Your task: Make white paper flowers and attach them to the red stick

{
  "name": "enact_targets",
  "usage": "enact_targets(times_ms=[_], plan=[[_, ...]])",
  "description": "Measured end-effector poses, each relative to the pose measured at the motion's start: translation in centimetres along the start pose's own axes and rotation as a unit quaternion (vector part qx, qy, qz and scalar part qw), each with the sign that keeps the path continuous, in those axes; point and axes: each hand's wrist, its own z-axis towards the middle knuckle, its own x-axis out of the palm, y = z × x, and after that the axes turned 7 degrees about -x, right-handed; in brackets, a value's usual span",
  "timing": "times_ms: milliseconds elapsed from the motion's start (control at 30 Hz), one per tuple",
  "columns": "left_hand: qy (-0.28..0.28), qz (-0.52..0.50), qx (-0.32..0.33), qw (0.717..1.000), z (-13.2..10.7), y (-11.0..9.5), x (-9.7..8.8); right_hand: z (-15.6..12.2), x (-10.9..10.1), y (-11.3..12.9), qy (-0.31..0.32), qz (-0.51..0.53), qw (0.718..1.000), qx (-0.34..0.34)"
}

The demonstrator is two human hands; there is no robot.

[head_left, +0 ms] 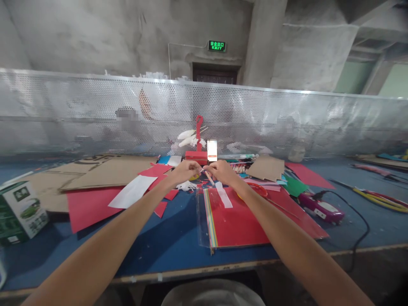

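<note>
My left hand (pixel 188 171) is pinched closed above the middle of the blue table, with a small whitish bit at its fingertips that is too small to name. Close beside it, my right hand (pixel 222 172) is also closed. A thin pale pink stick-like piece (pixel 209 177) slants down from its fingertips. Below the right hand, a white paper strip (pixel 224 196) lies on a stack of red paper (pixel 242 225) in a clear sleeve. White crumpled scraps (pixel 187 185) lie under the left hand. Just behind the hands stand a red cardboard piece (pixel 196 157) and a phone with a lit screen (pixel 212 150).
Cardboard sheets (pixel 108 172), red paper (pixel 91 206) and a white sheet (pixel 133 192) lie left, near a green-and-white carton (pixel 22 210). Scissors with yellow-and-red handles (pixel 379 197) and a purple corded device (pixel 321 209) lie right. A perforated metal screen (pixel 239 114) backs the table.
</note>
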Motion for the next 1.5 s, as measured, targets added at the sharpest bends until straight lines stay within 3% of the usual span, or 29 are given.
enact_targets(times_ms=[167,367,867,1100,1333,1500], plan=[[-0.003,0.001,-0.007,1.000,0.1,0.1,-0.1,-0.1,0.0,0.2,0.010,0.031,0.999,0.002],[0.001,-0.001,-0.018,1.000,0.0,-0.1,-0.3,-0.1,0.2,0.8,-0.021,0.110,0.993,-0.034],[-0.005,0.017,0.001,1.000,0.1,0.3,0.0,0.0,0.6,0.2,-0.003,-0.023,0.997,-0.071],[-0.009,0.015,-0.007,1.000,0.0,0.2,-0.1,0.1,0.7,-0.2,0.053,0.025,0.997,-0.041],[-0.013,0.009,-0.021,1.000,0.4,0.6,-0.5,-0.1,0.5,-0.2,-0.019,0.110,0.993,-0.027],[-0.009,0.001,-0.034,0.999,0.3,0.4,-0.6,-0.1,0.3,-0.1,-0.032,0.103,0.994,-0.029]])
